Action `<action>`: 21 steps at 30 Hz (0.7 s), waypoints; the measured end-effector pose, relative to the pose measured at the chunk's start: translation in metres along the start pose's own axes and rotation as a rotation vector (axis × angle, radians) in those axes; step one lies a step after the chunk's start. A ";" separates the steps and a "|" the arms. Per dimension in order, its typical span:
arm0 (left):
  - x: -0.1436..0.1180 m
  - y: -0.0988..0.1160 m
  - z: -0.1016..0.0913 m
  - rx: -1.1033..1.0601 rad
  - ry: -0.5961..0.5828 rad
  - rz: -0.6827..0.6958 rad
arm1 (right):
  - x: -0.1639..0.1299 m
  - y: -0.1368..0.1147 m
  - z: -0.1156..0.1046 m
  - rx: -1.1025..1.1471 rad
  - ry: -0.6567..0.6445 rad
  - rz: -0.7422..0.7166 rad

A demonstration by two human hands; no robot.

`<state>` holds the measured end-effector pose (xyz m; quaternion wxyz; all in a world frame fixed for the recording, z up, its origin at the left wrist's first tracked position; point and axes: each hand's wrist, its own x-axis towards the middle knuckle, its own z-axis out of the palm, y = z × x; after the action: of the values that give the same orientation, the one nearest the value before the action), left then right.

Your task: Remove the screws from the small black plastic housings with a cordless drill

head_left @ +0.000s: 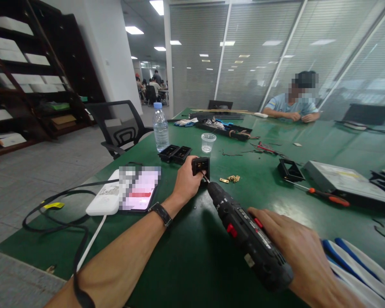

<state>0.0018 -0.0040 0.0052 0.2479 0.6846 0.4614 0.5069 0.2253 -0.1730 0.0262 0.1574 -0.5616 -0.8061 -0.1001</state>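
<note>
My left hand (186, 182) is closed around a small black plastic housing (197, 164), keeping it upright just above the green table. In my right hand (285, 239) is a black cordless drill (244, 231) with red buttons, its long bit pointing into the housing's open face. The bit's tip meets the inside of the housing; whether a screw sits there is too small to tell. Several small brass plates (232, 179) lie just right of the housing. Two similar black housings (176, 154) stand behind my left hand, beside a clear plastic cup (208, 142).
A water bottle (161, 128), a phone (140, 190) and a white power bank (105, 199) with cables are at left. To the right lie a screwdriver (329, 197), a black frame (290, 170), a flat metal box (349, 184) and gloves (362, 269). A person (293, 100) sits across the table.
</note>
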 end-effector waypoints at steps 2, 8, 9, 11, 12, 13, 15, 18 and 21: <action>0.000 0.000 0.000 -0.002 -0.008 -0.005 | 0.000 0.000 0.000 0.004 0.005 0.005; -0.001 0.001 -0.001 0.001 -0.008 -0.021 | -0.001 0.002 0.002 -0.002 0.011 0.017; -0.001 0.001 -0.001 0.004 -0.006 -0.019 | -0.001 0.002 0.002 -0.003 0.014 0.018; -0.001 0.002 -0.002 0.010 -0.003 -0.015 | 0.000 0.002 0.001 -0.003 0.008 0.025; -0.002 0.002 -0.002 0.012 -0.002 -0.015 | 0.000 0.002 0.001 -0.004 -0.002 0.032; -0.002 0.003 -0.002 0.015 -0.001 -0.016 | 0.000 0.002 0.001 -0.004 -0.013 0.039; -0.002 0.003 -0.002 0.021 0.000 -0.015 | -0.001 0.002 0.001 -0.009 -0.028 0.049; -0.002 0.003 -0.002 0.031 -0.001 -0.010 | -0.002 0.002 0.001 -0.021 -0.015 0.037; -0.002 0.002 -0.002 0.041 0.000 -0.009 | -0.002 0.002 0.001 -0.017 0.000 0.012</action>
<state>0.0010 -0.0068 0.0064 0.2362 0.6874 0.4747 0.4964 0.2274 -0.1736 0.0249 0.1533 -0.5677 -0.8019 -0.1058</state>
